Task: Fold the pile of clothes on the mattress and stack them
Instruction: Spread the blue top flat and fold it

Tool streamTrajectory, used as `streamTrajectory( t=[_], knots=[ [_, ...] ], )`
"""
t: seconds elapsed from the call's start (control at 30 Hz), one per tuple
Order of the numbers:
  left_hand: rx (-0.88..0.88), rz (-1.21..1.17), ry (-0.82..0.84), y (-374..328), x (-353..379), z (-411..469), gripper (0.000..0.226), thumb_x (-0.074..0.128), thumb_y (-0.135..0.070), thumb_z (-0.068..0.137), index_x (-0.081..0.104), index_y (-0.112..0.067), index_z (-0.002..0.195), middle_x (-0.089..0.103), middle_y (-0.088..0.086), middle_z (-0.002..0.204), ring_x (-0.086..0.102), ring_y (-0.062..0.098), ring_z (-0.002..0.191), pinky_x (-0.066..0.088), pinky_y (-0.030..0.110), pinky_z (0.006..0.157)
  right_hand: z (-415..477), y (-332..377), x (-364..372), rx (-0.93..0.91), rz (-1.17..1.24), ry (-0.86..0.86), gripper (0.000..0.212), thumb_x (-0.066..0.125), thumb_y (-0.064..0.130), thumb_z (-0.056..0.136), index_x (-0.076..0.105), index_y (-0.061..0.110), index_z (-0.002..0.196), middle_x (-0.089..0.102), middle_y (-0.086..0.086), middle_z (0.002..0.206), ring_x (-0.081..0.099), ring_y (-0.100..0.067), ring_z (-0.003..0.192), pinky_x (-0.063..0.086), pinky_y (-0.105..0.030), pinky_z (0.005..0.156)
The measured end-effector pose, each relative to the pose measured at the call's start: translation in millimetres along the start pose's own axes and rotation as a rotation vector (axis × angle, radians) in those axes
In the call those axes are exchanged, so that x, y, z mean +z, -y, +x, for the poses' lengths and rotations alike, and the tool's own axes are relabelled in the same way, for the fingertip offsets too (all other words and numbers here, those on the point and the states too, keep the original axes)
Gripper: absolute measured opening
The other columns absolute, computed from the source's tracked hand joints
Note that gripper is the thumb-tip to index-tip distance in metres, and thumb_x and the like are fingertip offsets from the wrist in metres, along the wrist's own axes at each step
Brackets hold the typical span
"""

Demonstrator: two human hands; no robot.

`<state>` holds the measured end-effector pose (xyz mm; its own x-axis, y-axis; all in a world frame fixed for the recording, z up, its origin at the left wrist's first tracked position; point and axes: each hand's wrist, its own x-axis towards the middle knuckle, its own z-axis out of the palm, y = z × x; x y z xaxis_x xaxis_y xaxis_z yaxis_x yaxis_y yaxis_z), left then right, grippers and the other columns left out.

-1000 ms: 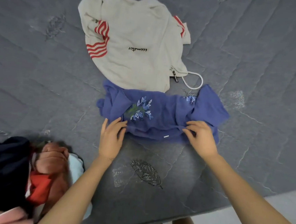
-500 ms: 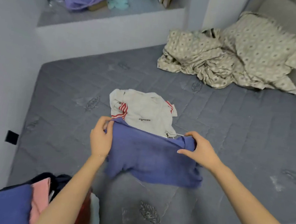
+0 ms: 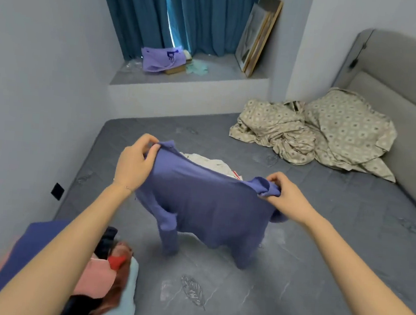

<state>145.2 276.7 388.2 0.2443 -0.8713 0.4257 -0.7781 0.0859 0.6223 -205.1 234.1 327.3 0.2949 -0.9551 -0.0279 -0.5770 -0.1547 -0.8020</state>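
Above the grey mattress (image 3: 320, 244), in the head view, both hands hold a blue top (image 3: 204, 207) up by its upper edge. The left hand (image 3: 135, 160) pinches one corner between thumb and curled fingers, and the right hand (image 3: 287, 198) grips the other, bunched corner. The top hangs spread between them with its sleeves dangling. Whether its lowest part touches the mattress is hard to tell.

The task looks to be at an early stage. This top is open and unfolded, held as if to be laid out for folding. At the near left corner, a pile of clothes (image 3: 104, 274) in blue, pink, red, dark and pale colours lies jumbled, partly behind the left forearm. Just beyond the top lies a white garment (image 3: 211, 163), mostly hidden, so I cannot say whether it is folded. No neat stack shows anywhere.

No basket or box for the clothes is in sight. The only container is a purple bag (image 3: 160, 60) slumped on the window ledge (image 3: 210, 73); its contents do not show. Crumpled patterned bedding (image 3: 305, 136) sits at the far right of the mattress, well apart from the clothes.
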Motion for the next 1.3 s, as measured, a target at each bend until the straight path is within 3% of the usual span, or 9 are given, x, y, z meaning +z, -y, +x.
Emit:
streamTrajectory(
  t=[0.1, 0.17, 0.27, 0.4, 0.6, 0.77, 0.93, 1.07, 1.3],
  knots=[
    [0.016, -0.064, -0.097, -27.7, -23.5, -16.9, 0.008, 0.052, -0.018, 0.096, 0.058, -0.019, 0.089, 0.060, -0.013, 0.068, 0.054, 0.000, 0.063, 0.038, 0.017, 0.061, -34.7, 17.5, -35.6, -0.070, 0.076, -0.036, 0.015, 0.074, 0.020, 0.082, 0.063, 0.011, 0.085, 0.064, -0.003, 0.079, 0.055, -0.009, 0.071, 0.039, -0.015, 0.060],
    [-0.006, -0.180, -0.205, -45.5, -36.5, -25.1, 0.010, 0.053, -0.018, 0.094, 0.058, -0.023, 0.086, 0.060, -0.012, 0.072, 0.054, 0.010, 0.066, 0.041, 0.021, 0.067, -49.9, 27.9, -54.3, -0.091, 0.173, -0.104, 0.015, 0.072, 0.023, 0.084, 0.070, 0.009, 0.082, 0.067, -0.009, 0.080, 0.057, -0.010, 0.072, 0.043, -0.021, 0.064],
    [-0.020, -0.309, -0.298, -74.8, -51.8, -34.5, 0.022, 0.054, -0.014, 0.093, 0.055, -0.030, 0.078, 0.058, 0.003, 0.070, 0.050, 0.021, 0.062, 0.039, 0.030, 0.063, -60.6, 44.6, -74.5, -0.174, 0.238, -0.299, 0.042, 0.065, 0.037, 0.084, 0.067, -0.005, 0.081, 0.059, -0.018, 0.068, 0.048, -0.006, 0.067, 0.040, -0.025, 0.063],
    [0.008, -0.448, -0.255, -107.8, -75.6, -34.5, 0.026, 0.052, -0.005, 0.096, 0.055, -0.025, 0.079, 0.062, -0.023, 0.060, 0.054, -0.006, 0.056, 0.041, 0.011, 0.058, -69.3, 69.5, -105.8, -0.283, 0.316, -0.499, 0.044, 0.061, 0.021, 0.092, 0.046, -0.007, 0.062, 0.032, 0.007, 0.057, 0.029, 0.001, 0.056, 0.030, -0.020, 0.054],
    [-0.091, -0.442, -0.136, -88.5, -76.1, -10.6, 0.023, 0.057, -0.009, 0.094, 0.058, -0.024, 0.076, 0.059, -0.012, 0.054, 0.047, 0.002, 0.057, 0.039, 0.018, 0.057, -32.4, 63.4, -127.5, -0.252, 0.308, -0.459, 0.042, 0.065, 0.025, 0.091, 0.056, -0.004, 0.063, 0.038, 0.005, 0.059, 0.031, -0.002, 0.058, 0.025, -0.021, 0.051],
    [-0.257, -0.155, -0.013, -22.8, 23.6, 3.6, 0.008, 0.061, -0.013, 0.090, 0.065, -0.015, 0.083, 0.064, 0.000, 0.078, 0.055, 0.010, 0.066, 0.042, 0.021, 0.067, 36.2, 12.7, -72.4, -0.049, 0.121, -0.344, 0.035, 0.063, 0.024, 0.092, 0.060, 0.004, 0.063, 0.048, -0.004, 0.056, 0.037, -0.008, 0.058, 0.028, -0.026, 0.053],
    [-0.426, -0.111, 0.163, 65.0, 149.2, 6.6, 0.009, 0.060, -0.017, 0.090, 0.067, -0.019, 0.086, 0.064, -0.003, 0.083, 0.056, 0.015, 0.078, 0.038, 0.023, 0.070, 105.0, -71.5, 1.1, 0.143, -0.011, -0.263, 0.027, 0.062, 0.022, 0.092, 0.067, 0.006, 0.070, 0.064, -0.010, 0.068, 0.058, -0.021, 0.071, 0.035, -0.020, 0.056],
    [-0.487, -0.094, 0.173, 141.1, 222.9, 12.8, 0.008, 0.061, -0.020, 0.090, 0.068, -0.021, 0.086, 0.067, 0.001, 0.084, 0.062, 0.022, 0.083, 0.044, 0.028, 0.073, 146.3, -145.4, 40.8, 0.221, -0.038, -0.305, 0.034, 0.064, 0.030, 0.090, 0.066, 0.003, 0.069, 0.065, -0.015, 0.068, 0.061, -0.029, 0.072, 0.041, -0.038, 0.063],
    [-0.525, -0.051, 0.071, 236.8, 353.4, 17.4, 0.011, 0.057, -0.025, 0.093, 0.066, -0.022, 0.088, 0.055, 0.002, 0.068, 0.051, 0.015, 0.066, 0.037, 0.027, 0.063, 212.4, -259.8, 111.0, 0.276, -0.032, -0.374, 0.025, 0.066, 0.033, 0.089, 0.069, 0.015, 0.071, 0.068, -0.005, 0.070, 0.060, -0.017, 0.067, 0.044, -0.033, 0.065]
  ],
)
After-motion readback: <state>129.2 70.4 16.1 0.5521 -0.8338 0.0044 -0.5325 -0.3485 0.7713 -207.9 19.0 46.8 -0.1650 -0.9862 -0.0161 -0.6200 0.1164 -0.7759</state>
